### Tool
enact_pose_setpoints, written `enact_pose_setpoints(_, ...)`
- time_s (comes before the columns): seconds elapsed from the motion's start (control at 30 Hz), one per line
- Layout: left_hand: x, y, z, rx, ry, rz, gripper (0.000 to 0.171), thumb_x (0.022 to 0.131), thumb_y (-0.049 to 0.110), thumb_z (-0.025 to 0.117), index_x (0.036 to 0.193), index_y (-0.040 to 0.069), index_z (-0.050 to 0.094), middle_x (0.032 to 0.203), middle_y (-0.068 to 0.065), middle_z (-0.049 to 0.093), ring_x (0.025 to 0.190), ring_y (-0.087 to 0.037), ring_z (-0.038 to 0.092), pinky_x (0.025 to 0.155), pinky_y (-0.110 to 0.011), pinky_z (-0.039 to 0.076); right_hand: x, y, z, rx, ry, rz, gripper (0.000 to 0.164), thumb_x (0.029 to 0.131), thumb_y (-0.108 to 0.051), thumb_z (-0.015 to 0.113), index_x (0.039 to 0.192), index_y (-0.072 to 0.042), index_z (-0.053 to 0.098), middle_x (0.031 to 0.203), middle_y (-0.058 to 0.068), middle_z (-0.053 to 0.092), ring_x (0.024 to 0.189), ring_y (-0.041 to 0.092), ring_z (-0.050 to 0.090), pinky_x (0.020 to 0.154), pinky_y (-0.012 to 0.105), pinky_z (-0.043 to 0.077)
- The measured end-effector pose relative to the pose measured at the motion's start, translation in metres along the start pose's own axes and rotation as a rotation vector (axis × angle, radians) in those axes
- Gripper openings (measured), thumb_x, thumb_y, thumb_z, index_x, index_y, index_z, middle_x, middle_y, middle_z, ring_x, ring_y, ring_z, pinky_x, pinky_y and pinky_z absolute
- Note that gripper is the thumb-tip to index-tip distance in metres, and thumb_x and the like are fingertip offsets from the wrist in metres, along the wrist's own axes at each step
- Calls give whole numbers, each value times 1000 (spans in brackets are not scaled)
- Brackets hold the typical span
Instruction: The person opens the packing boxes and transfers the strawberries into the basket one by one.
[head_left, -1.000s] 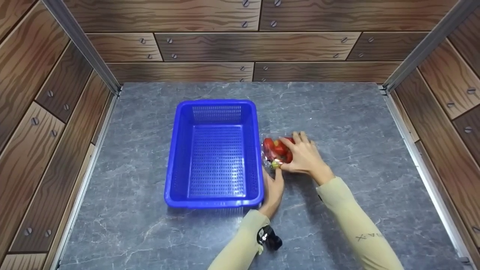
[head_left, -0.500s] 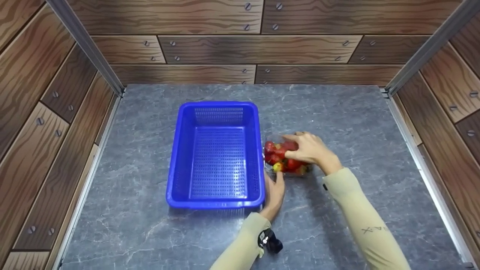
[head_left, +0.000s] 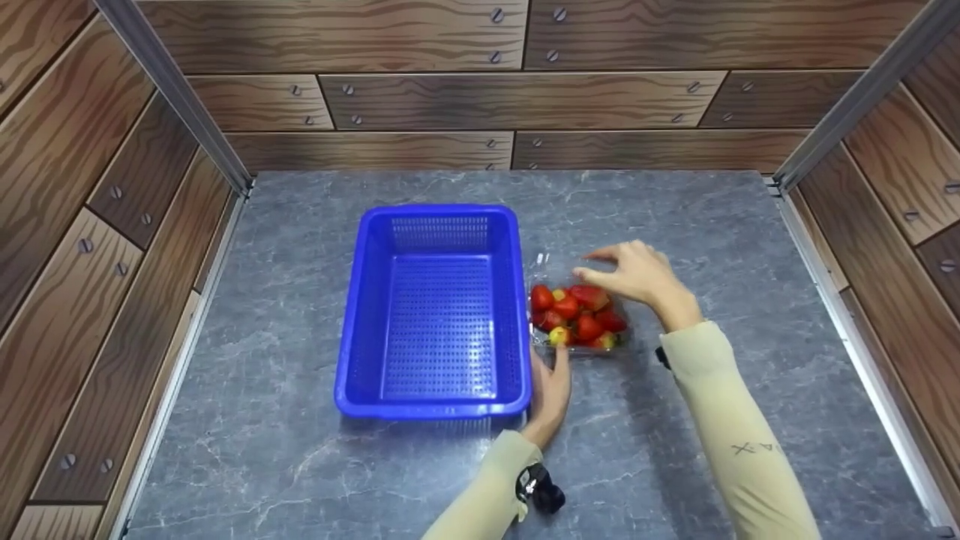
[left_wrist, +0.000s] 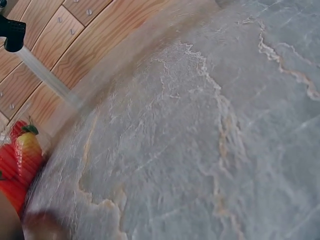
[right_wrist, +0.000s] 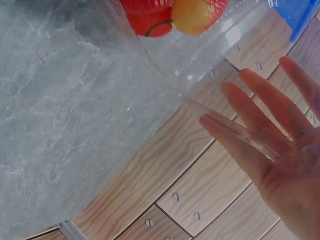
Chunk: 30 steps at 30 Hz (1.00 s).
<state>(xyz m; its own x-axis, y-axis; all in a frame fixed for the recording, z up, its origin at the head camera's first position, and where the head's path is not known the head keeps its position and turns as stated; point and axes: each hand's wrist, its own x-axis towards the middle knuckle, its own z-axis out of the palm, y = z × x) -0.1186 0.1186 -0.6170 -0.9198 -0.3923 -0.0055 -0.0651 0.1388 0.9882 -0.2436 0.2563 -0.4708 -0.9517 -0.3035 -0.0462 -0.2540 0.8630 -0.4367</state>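
Observation:
A clear plastic clamshell box of strawberries rests on the table to the right of the basket. Its transparent lid is raised at the back. My left hand holds the box's near left corner, thumb at the front side; its other fingers are mostly hidden beside the basket. Over the far right part of the box, my right hand has its fingers spread at the lid. In the right wrist view those fingers show extended behind the clear plastic. Strawberries appear at the left wrist view's edge.
A blue perforated basket stands immediately left of the box, with nothing inside. The grey marbled table is enclosed by wood-patterned walls at the back and sides, with metal rails along the sides.
My right hand has swung the lid up and back, away from the strawberries, moving right and slightly backward. The berries now lie uncovered. My left hand stays at the box's near left corner.

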Motion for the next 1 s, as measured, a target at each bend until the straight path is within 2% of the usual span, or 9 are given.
enact_pose_setpoints(0.1,0,0,-3,1,-16,-4,72,98,23,60,152,-7,24,156,-26,29,145,-38,25,119,-49,22,1,2,-5,-2,112,48,76,82,-73,62,119,-7,73,115,15,71,98,34,67,81,54,51)
enact_pose_setpoints(0.2,0,-1,-6,12,-30,2,74,97,24,61,152,-7,24,156,-26,30,145,-38,26,118,-49,24,3,6,-5,13,266,92,74,78,-74,64,106,-7,76,99,13,74,85,31,68,70,49,52)
enact_pose_setpoints(0.3,0,-2,-8,35,-39,3,75,97,28,61,152,-7,24,155,-26,31,144,-38,28,117,-49,26,6,11,-3,66,405,107,67,79,-70,68,98,-6,77,88,12,74,76,27,67,67,46,52)
enact_pose_setpoints(0.37,0,-2,-9,50,-40,-3,77,97,33,61,153,-5,25,155,-25,32,144,-37,30,117,-49,27,9,14,0,129,472,84,57,82,-59,73,98,-4,76,89,14,74,77,28,68,69,46,54)
enact_pose_setpoints(0.5,-2,-3,-11,62,-42,-14,80,96,39,62,154,-1,24,156,-21,32,144,-34,30,116,-49,28,16,24,6,282,591,15,30,88,-24,75,106,1,74,96,18,73,84,30,70,76,42,57)
enact_pose_setpoints(0.6,-3,-4,-10,54,-38,4,81,96,39,63,155,-1,24,156,-21,32,144,-34,31,116,-49,28,20,30,12,406,647,13,28,88,-4,69,115,2,70,102,20,72,89,28,68,80,30,57)
enact_pose_setpoints(0.73,-4,-5,-10,25,-28,36,78,96,35,64,153,-3,26,153,-23,36,142,-36,34,116,-48,30,20,35,21,639,576,59,46,93,1,59,138,1,52,122,22,64,108,29,62,92,26,51)
enact_pose_setpoints(0.87,-6,-6,-11,14,-27,42,75,96,33,65,150,-5,30,149,-24,41,139,-36,38,114,-47,34,18,42,33,886,402,126,66,99,-1,52,156,-2,20,145,27,44,131,38,45,109,41,41)
enact_pose_setpoints(1.0,-9,-7,-13,27,-37,42,74,95,35,66,148,-6,33,146,-23,44,136,-35,42,112,-47,36,15,52,43,965,272,235,70,103,-9,47,158,0,5,153,29,32,138,39,36,114,43,34)
